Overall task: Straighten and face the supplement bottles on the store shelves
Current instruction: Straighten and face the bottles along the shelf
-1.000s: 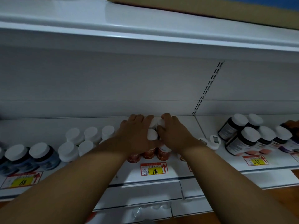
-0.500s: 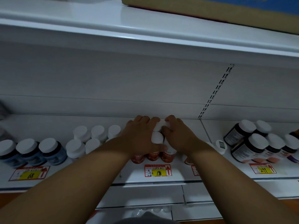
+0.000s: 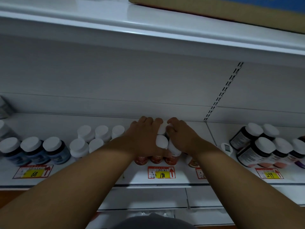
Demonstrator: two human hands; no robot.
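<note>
Two hands are seen in the head view, cupped around a cluster of red-labelled bottles (image 3: 156,160) on the white shelf (image 3: 99,119), above the 198 price tag (image 3: 161,172). The left hand (image 3: 143,136) is curled over the caps on one side, and the right hand (image 3: 182,138) is wrapped round the other; exactly which bottles are gripped is hidden. Blue-labelled bottles (image 3: 34,151) are lined up at far left, dark bottles (image 3: 259,147) at right.

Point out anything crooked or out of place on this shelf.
One red-labelled bottle right of the hands leans sideways, apart from its group. A small white device sits among the bottles. The dark bottles face askew.
</note>
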